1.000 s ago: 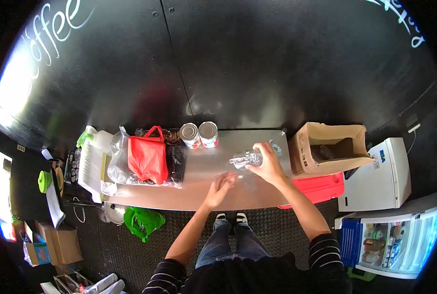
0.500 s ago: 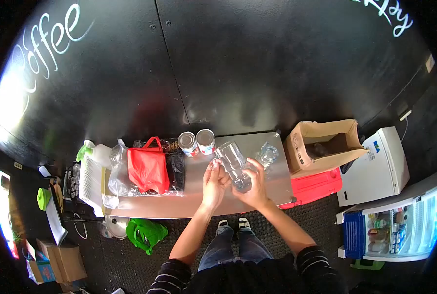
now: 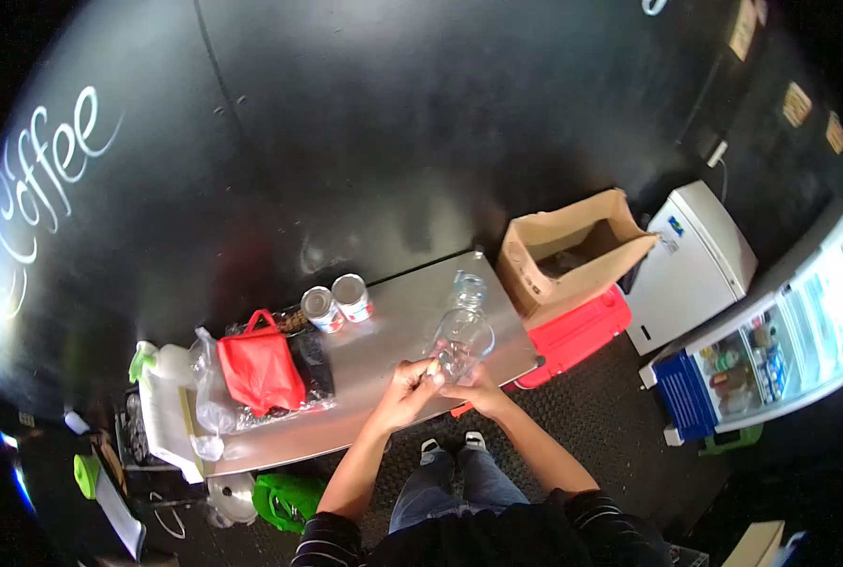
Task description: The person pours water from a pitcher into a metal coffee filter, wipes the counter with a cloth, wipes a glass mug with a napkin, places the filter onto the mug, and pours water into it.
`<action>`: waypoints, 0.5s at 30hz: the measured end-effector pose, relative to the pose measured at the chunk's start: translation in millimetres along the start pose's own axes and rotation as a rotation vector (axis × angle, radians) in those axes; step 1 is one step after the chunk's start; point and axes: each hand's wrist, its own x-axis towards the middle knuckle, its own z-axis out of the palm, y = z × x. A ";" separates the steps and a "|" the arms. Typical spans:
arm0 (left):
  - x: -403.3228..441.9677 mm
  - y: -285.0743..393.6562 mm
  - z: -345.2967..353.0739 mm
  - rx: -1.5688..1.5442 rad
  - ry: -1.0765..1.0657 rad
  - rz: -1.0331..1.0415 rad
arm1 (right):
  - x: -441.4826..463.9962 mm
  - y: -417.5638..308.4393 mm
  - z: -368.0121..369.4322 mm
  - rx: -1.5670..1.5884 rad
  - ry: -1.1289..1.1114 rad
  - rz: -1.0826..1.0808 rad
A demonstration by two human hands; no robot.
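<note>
My left hand [image 3: 406, 395] is closed, with its fingertips pressed at the near end of a clear glass jar [image 3: 469, 331]. Around the lower right side of that jar curls my right hand [image 3: 479, 391]. The jar is tilted, its far end pointing away from me over the metal table. Exactly what lies between the left fingertips is hard to make out against the see-through glass. Just beyond the jar stands a second clear glass vessel [image 3: 471, 285], partly overlapped by it.
On the metal table [image 3: 384, 354] are two cans [image 3: 351, 297], a red bag [image 3: 263, 367] and plastic wrapping. An open cardboard box [image 3: 535, 274] sits on a red case [image 3: 582, 335] at the right. Beyond are a white freezer [image 3: 691, 269] and a lit display fridge [image 3: 762, 354]. A green bag [image 3: 287, 501] lies below.
My view has turned, so the table now slants. Both hands have come lower and closer together, tipping the glass jar so that its far end leans right.
</note>
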 end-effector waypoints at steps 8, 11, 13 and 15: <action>39.9 -3.3 92.0 -0.011 -0.040 0.215 | -89.1 -52.1 -4.0 -0.330 0.608 -0.429; 39.7 -3.3 150.5 -0.167 -0.023 0.117 | -140.6 -73.0 -11.4 -0.414 0.777 -0.534; 34.6 3.6 197.9 -0.163 -0.055 0.079 | -183.1 -84.2 -13.4 -0.547 0.945 -0.568; 26.5 -5.9 245.8 -0.220 -0.062 0.067 | -232.8 -89.9 -15.2 -0.576 1.052 -0.569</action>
